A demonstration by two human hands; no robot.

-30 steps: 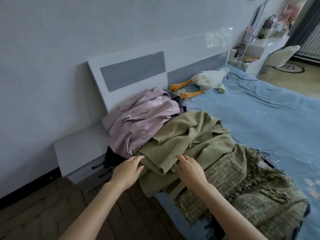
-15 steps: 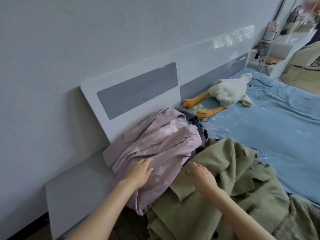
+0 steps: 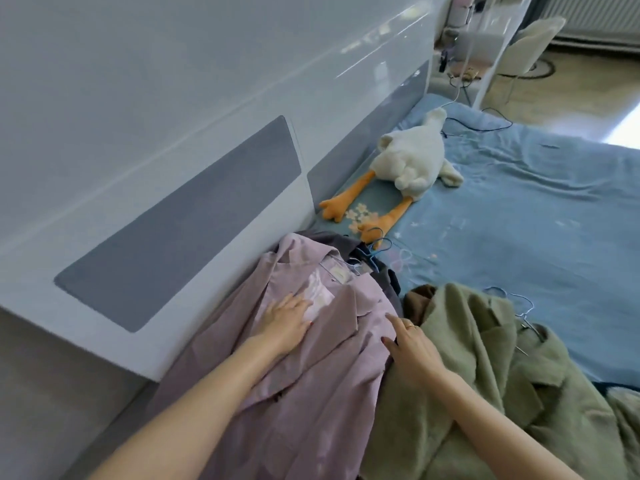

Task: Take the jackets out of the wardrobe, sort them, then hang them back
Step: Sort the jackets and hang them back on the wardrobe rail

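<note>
A pink jacket [image 3: 311, 382] lies on a pile at the bed's head end, against the headboard. My left hand [image 3: 285, 322] rests flat on its chest near the collar, fingers straight. My right hand [image 3: 410, 348] lies at the pink jacket's right edge, its fingers extended and touching the fabric where it meets a green wool coat [image 3: 485, 393]. The green coat is spread to the right, with a wire hanger [image 3: 526, 323] at its collar. A dark grey garment [image 3: 384, 275] shows under the pink jacket, with blue hangers [image 3: 372, 251] poking out.
A white plush goose [image 3: 412, 161] with orange legs lies on the blue bedsheet [image 3: 519, 237] beyond the pile. The white and grey headboard [image 3: 180, 216] runs along the left. A white desk and chair [image 3: 519, 46] stand at the far right.
Both hands have moved from the green coat onto the pink jacket, and my view has come closer to the headboard. The left hand now lies further up near the collar.
</note>
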